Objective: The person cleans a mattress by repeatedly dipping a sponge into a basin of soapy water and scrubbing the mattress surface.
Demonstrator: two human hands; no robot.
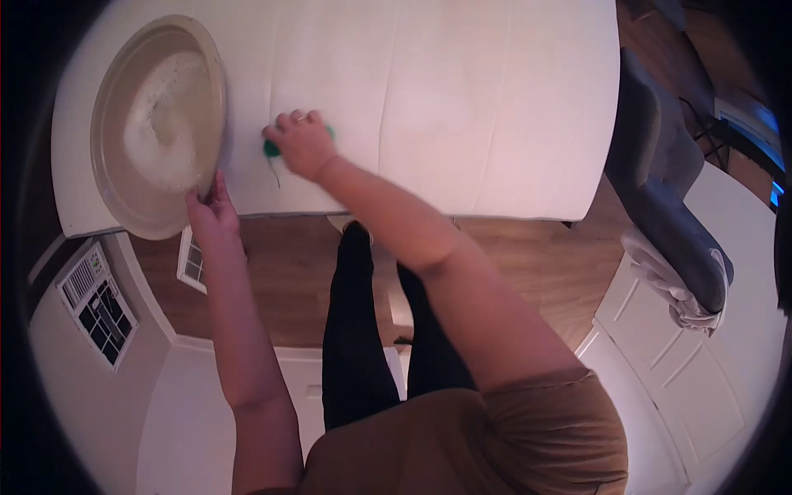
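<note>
A large beige basin (107, 157) with foamy, whitish water in it rests at the left end of a white padded surface (445, 107). My left hand (213, 213) grips the basin's near right rim, thumb on top. To the right of the basin, my right hand (304, 144) presses a green scrubber (272, 148) onto the white surface, its fingers curled over it. Most of the scrubber is hidden under the hand, and a thin dark strand hangs from its near side.
A dark grey chair (660, 157) with a light cloth (668, 280) stands at the right, beside a white panelled piece (685, 371). Wooden floor (280, 289) shows below the padded surface's near edge. A framed window-like panel (99, 305) is at the lower left.
</note>
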